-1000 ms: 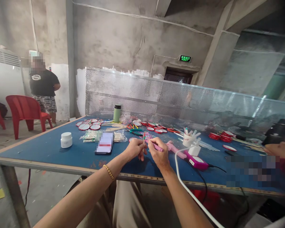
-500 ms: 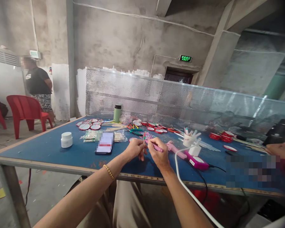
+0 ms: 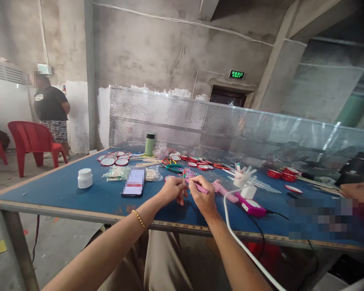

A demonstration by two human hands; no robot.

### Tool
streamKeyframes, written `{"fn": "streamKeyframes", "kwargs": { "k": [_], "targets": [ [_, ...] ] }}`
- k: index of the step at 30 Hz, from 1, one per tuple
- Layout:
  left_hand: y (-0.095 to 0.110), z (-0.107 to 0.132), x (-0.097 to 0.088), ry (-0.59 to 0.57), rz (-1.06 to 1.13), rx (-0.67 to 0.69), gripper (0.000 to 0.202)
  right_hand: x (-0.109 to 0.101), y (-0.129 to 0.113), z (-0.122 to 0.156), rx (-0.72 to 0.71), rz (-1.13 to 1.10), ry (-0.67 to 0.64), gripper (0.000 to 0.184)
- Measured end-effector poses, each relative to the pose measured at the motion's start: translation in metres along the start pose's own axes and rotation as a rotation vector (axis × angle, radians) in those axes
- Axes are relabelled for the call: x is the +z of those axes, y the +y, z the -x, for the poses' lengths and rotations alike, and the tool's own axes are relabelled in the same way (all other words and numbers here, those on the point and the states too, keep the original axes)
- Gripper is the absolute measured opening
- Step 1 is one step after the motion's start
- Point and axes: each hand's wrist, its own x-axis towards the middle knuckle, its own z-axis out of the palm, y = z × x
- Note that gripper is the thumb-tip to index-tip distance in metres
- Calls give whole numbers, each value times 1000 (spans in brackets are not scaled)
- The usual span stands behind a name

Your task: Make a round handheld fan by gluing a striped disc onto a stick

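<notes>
In the head view my left hand pinches a thin, short stick with red and green at its upper end. Its lower part is hidden behind my fingers. Close beside it, my right hand is closed around a pink pen-shaped tool, its tip pointing at the stick. Whether tip and stick touch I cannot tell. Both hands are above the blue tabletop near its front edge. Just to the right of my right hand lies a pink handle-shaped thing, beside a magenta box with a cord.
A phone lies on bagged sticks; a white jar stands left. Behind are round red-rimmed pieces, pliers and a green bottle. A white cable runs past my right arm. Another person's hand is at right.
My hands, the stick and the pink tool keep almost the same place. The person standing in the left background has shifted slightly to the right.
</notes>
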Motion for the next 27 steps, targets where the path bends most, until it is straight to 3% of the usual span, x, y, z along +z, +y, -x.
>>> {"fn": "streamKeyframes", "kwargs": {
  "k": [27],
  "targets": [
    [1, 0, 1, 11, 2, -10, 32, 0, 1, -1, 1, 5, 27, 16]
  ]
}}
